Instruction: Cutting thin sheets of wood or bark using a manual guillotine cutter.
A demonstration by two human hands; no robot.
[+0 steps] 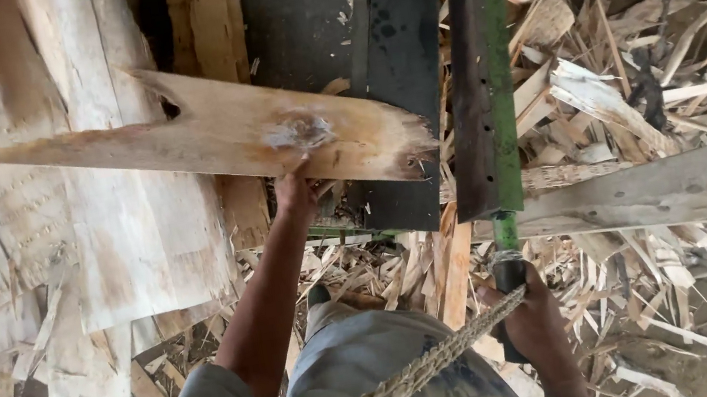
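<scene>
My left hand [295,196] grips the lower edge of a thin, ragged sheet of wood veneer [213,135] and holds it up flat, its torn ends pointing left and right. My right hand [532,316] is closed around the dark handle of a long green and dark metal blade lever [480,68] that runs up the middle of the view. A braided rope [417,376] crosses diagonally in front of my right wrist. Below the veneer lies a dark flat cutting bed [338,33].
Stacked pale veneer sheets [15,184] lie at the left. A heap of wood strips and offcuts [634,73] covers the ground at the right and below. A broad grey plank [679,187] runs across the right side. My grey trousers [370,373] show at the bottom.
</scene>
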